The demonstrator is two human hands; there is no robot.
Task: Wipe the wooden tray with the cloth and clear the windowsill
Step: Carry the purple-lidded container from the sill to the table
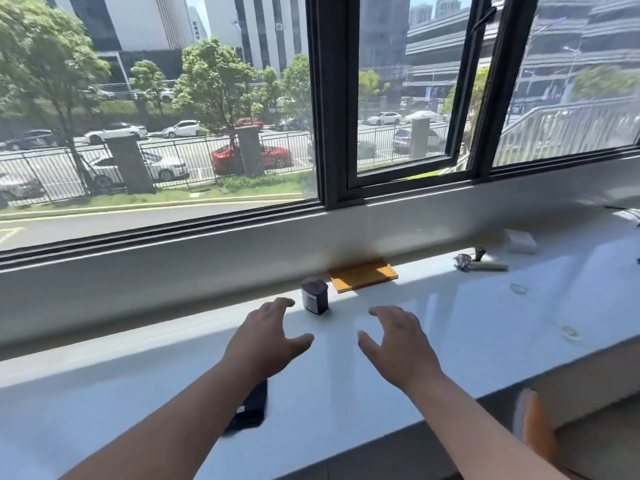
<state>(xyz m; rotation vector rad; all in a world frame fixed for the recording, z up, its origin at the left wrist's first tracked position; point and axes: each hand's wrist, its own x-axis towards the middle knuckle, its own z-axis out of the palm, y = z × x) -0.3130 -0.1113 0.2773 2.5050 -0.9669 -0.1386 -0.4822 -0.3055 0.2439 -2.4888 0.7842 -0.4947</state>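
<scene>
While both hands hover over the white glossy windowsill (478,344), neither holds anything; the left hand (268,336) and the right hand (398,341) are both spread, with relaxed fingers and palms turned down; the small yellow-brown rectangular wooden tray (362,275) lies flat at the back edge of the sill, against the low white wall under the window; it is ahead of the hands and a little to the right, so the right hand seems nearer to it; its long axis runs along the sill, roughly from left to right; a small dark jar with a white label (314,295) stands just beside the tray's left end, close in front of the left fingertips, and I think it can be knocked over in a reach from that side; a dark flat folded thing (251,407) lies near the front edge, partly under the left forearm, and an orange and white fuzzy thing (531,420) hangs below the front edge at the right; which of them is the cloth I cannot tell; a metal tool with a pale handle (479,264) and a white block (519,241) lie further right near the back edge; between the hands and the tray the sill is bare.
</scene>
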